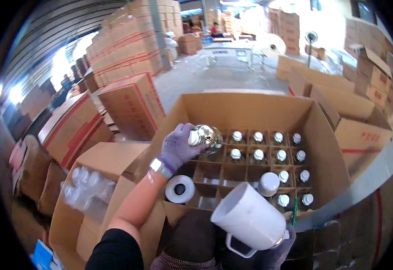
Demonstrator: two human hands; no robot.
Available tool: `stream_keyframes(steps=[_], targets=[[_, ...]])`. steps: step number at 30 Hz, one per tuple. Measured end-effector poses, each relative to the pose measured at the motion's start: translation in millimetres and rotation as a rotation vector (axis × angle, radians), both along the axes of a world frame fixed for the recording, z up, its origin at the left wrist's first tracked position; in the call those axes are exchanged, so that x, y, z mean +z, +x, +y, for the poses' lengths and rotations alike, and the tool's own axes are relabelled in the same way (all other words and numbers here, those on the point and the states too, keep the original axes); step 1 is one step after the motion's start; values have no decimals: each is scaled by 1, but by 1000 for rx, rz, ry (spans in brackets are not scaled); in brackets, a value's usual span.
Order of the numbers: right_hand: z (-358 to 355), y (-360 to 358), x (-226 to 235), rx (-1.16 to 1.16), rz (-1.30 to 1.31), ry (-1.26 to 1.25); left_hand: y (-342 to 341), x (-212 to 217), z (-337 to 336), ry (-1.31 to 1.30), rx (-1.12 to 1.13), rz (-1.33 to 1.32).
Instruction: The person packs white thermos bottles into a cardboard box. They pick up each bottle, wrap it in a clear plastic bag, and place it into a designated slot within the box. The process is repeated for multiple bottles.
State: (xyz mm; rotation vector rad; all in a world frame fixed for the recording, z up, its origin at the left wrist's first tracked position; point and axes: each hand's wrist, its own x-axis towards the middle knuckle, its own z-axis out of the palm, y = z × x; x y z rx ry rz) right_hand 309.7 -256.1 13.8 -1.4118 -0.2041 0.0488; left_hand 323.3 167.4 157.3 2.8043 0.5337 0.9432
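My left hand (178, 146), in a purple glove with a watch at the wrist, grips a shiny clear bottle (211, 138) by its white-capped end. It holds the bottle tilted over the back left cells of a large open carton (246, 105). At the lower right my right hand (277, 252), also gloved, is closed around the base end of a white jug (252, 220) with a handle. The jug tilts with its wide end up and left. Cardboard dividers split the carton, and several white-capped bottles (258, 155) stand upright in its cells.
A white ring-shaped roll (179, 189) sits at the carton's front left, and a larger white lid (269, 183) shows among the bottles. Left is an open box with clear plastic packaging (88, 186). Another open carton (358, 121) stands right; stacked boxes (124, 45) rise behind.
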Motion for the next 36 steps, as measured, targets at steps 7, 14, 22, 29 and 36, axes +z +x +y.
stream_keyframes(steps=[7,14,22,29,36], targets=[[-8,19,78,-17,-207,170,-193,84,-117,-155,-202,-276],[-8,5,153,425,-428,-10,-255,8,-214,-611,-429,50],[2,-11,79,589,-303,-476,-325,-52,-162,-406,-325,827],[-3,10,5,648,14,-271,-295,-109,-215,-680,-366,232],[-14,-7,48,576,241,143,-271,-59,-234,-768,-522,-192]])
